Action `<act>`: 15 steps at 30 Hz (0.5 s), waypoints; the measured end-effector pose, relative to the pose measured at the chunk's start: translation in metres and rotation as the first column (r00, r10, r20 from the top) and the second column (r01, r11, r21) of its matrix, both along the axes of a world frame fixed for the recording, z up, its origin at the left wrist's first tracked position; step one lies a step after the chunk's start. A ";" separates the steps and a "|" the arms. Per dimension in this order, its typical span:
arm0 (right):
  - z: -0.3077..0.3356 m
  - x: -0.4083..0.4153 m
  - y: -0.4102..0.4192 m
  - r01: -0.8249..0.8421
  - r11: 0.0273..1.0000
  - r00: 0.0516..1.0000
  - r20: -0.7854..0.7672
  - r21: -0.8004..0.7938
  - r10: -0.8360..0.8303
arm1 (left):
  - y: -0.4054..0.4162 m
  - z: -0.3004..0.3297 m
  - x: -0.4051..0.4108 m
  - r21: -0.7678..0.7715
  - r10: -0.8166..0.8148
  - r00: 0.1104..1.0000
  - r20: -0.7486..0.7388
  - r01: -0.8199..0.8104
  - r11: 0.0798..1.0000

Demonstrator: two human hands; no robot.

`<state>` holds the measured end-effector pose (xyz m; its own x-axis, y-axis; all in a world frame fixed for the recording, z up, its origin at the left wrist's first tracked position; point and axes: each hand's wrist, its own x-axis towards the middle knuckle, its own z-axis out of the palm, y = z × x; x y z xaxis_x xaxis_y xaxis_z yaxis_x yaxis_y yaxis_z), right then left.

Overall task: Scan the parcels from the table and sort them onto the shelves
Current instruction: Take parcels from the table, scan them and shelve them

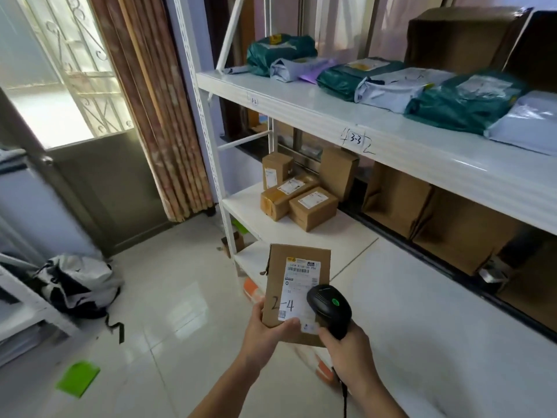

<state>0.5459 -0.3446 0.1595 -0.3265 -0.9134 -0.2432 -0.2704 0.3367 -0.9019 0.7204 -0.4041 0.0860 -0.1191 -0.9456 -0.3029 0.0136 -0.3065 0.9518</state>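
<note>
Box in one hand, scanner in the other, right in front of the shelves

Left hand [265, 333] grips the bottom of a cardboard parcel [297, 285], thumb across its white label [301, 289], "2-4" handwritten on it. Right hand [349, 348] is wrapped round the handle of a black scanner [329, 307], head just above the label's lower right. Past that, small brown boxes [297, 197] sit near the left end of the lower shelf [340, 236]. Up on the upper shelf [331, 116] there's a row of green and grey mailer bags [422, 86], its front edge marked "3-3".
</note>
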 end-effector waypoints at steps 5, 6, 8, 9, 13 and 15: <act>-0.007 0.010 -0.063 0.056 0.998 0.998 -0.025 0.034 -0.055 | -0.071 -0.014 0.007 0.022 -0.061 0.996 0.067 0.060 0.998; -0.009 0.012 -0.076 0.062 0.997 0.997 -0.039 0.046 -0.060 | -0.086 -0.018 0.009 0.024 -0.063 0.992 0.107 0.061 0.998; -0.013 0.018 -0.100 0.087 0.993 0.995 -0.053 0.078 -0.083 | -0.118 -0.032 0.013 0.020 -0.073 0.984 0.162 0.071 0.997; -0.014 0.021 -0.113 0.105 0.990 0.993 -0.061 0.092 -0.100 | -0.135 -0.039 0.015 0.026 -0.092 0.981 0.172 0.089 0.996; -0.024 0.036 -0.162 0.202 0.972 0.977 -0.101 0.124 -0.190 | -0.195 -0.054 0.021 0.043 -0.170 0.969 0.182 0.165 0.985; -0.029 0.042 -0.184 0.241 0.960 0.969 -0.096 0.143 -0.229 | -0.224 -0.064 0.023 0.078 -0.212 0.965 0.157 0.201 0.976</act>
